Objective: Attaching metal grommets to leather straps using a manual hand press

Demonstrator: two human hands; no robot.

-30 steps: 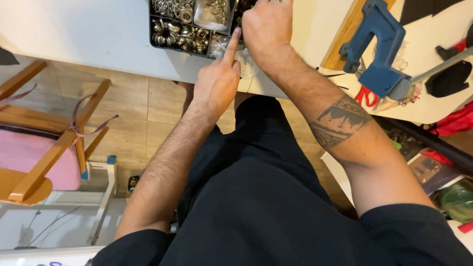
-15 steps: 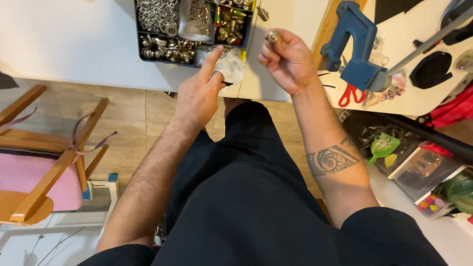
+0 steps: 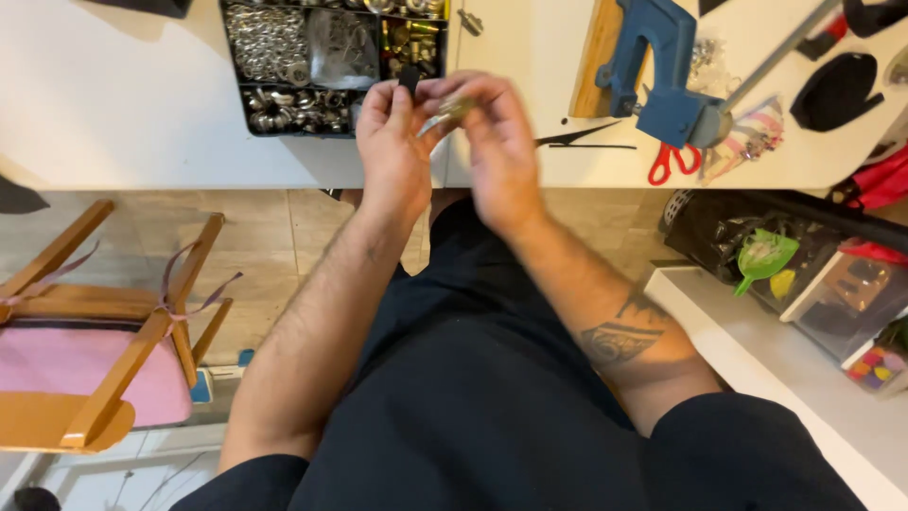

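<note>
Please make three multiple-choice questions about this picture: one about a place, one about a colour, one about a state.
1. Where does the parts box stand?
A. on the white table
B. on the chair
C. on the floor

2. What colour are the scissors' handles?
A. green
B. red
C. yellow

3. What are the two hands doing?
A. resting flat on the table
B. hanging at the sides
C. raised together, pinching small things

Answers: 1 A, the box lies on the table top. 2 B, the loops are red. 3 C, the left hand and the right hand meet above the table edge around a small piece.
</note>
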